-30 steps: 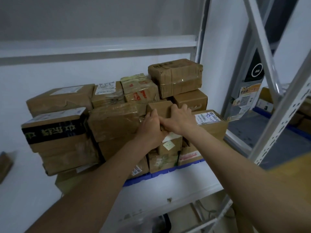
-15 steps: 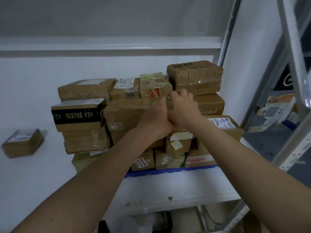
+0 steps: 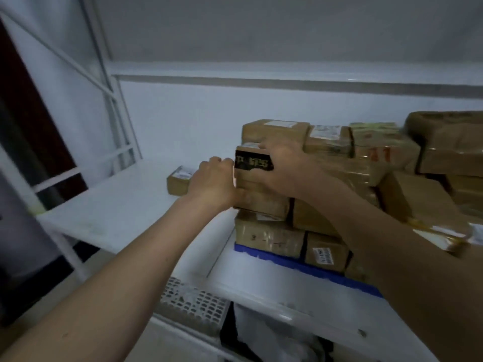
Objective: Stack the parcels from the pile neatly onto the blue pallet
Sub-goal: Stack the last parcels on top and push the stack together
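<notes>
A stack of brown cardboard parcels stands on the blue pallet (image 3: 282,259) on a white shelf. At the stack's left end sits a parcel with a black printed band (image 3: 252,163). My left hand (image 3: 211,181) presses against its left side with curled fingers. My right hand (image 3: 285,165) lies over its top and front. Both hands touch this parcel where it rests on the stack. A single small parcel (image 3: 179,178) lies apart on the shelf to the left, partly hidden behind my left hand.
White shelf board (image 3: 117,205) stretches left of the pallet. White rack uprights and a diagonal brace (image 3: 109,95) stand at the far left. Below the shelf sit a white perforated basket (image 3: 193,307) and a white plastic bag (image 3: 269,333). More parcels (image 3: 444,142) fill the right side.
My hands shifted from the middle of the stack to the black-banded parcel at its left end. The view swung left, bringing the rack's left uprights into sight.
</notes>
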`<move>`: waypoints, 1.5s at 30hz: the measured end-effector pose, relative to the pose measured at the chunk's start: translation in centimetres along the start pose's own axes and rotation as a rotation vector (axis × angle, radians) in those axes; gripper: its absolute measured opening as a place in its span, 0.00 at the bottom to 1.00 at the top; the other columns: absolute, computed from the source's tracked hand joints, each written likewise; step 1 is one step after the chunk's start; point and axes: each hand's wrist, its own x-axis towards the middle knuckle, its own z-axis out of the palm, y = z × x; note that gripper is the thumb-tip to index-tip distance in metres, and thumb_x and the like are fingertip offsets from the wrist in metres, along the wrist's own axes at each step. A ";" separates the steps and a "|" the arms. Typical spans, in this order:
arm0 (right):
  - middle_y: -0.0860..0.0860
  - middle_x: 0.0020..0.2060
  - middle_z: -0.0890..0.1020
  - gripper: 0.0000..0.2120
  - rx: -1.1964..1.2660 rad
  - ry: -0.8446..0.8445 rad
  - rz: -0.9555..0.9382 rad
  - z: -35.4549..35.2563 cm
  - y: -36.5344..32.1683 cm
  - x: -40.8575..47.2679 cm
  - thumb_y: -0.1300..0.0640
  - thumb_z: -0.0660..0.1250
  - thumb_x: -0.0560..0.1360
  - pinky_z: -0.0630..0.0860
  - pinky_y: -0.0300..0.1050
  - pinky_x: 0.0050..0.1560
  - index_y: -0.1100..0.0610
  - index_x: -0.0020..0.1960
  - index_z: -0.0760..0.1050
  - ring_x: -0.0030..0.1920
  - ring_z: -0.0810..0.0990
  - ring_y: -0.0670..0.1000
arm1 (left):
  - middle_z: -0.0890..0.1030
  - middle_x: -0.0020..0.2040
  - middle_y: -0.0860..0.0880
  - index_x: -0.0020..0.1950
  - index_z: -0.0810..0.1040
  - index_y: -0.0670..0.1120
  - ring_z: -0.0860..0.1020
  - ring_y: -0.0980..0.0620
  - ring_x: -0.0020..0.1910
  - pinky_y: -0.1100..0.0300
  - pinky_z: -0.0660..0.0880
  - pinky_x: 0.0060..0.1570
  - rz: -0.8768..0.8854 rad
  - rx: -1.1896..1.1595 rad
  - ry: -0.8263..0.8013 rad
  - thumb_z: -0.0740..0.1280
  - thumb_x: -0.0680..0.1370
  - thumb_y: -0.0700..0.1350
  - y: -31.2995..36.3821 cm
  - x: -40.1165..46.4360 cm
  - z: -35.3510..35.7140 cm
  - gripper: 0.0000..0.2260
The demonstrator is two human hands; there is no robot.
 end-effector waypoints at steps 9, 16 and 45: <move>0.57 0.67 0.65 0.32 0.086 -0.349 -0.107 11.5 -12.8 5.3 0.44 0.65 0.74 0.65 0.52 0.65 0.55 0.73 0.61 0.67 0.63 0.59 | 0.68 0.69 0.45 0.73 0.63 0.49 0.66 0.44 0.67 0.53 0.69 0.59 -0.260 0.076 -0.115 0.70 0.72 0.59 -17.3 -2.1 -0.5 0.34; 0.55 0.70 0.63 0.34 0.014 -0.405 -0.057 19.6 -19.8 9.2 0.42 0.66 0.74 0.67 0.55 0.65 0.59 0.72 0.61 0.69 0.62 0.58 | 0.67 0.70 0.44 0.74 0.62 0.47 0.65 0.43 0.68 0.52 0.68 0.60 -0.279 0.060 -0.203 0.70 0.73 0.58 -27.8 -1.4 0.1 0.34; 0.61 0.68 0.64 0.42 0.267 -0.398 0.642 37.5 -13.7 28.6 0.46 0.67 0.73 0.62 0.49 0.66 0.60 0.76 0.47 0.68 0.63 0.60 | 0.60 0.75 0.42 0.78 0.49 0.43 0.62 0.44 0.73 0.52 0.63 0.68 -0.098 -0.159 -0.539 0.71 0.73 0.56 -40.6 23.5 11.7 0.43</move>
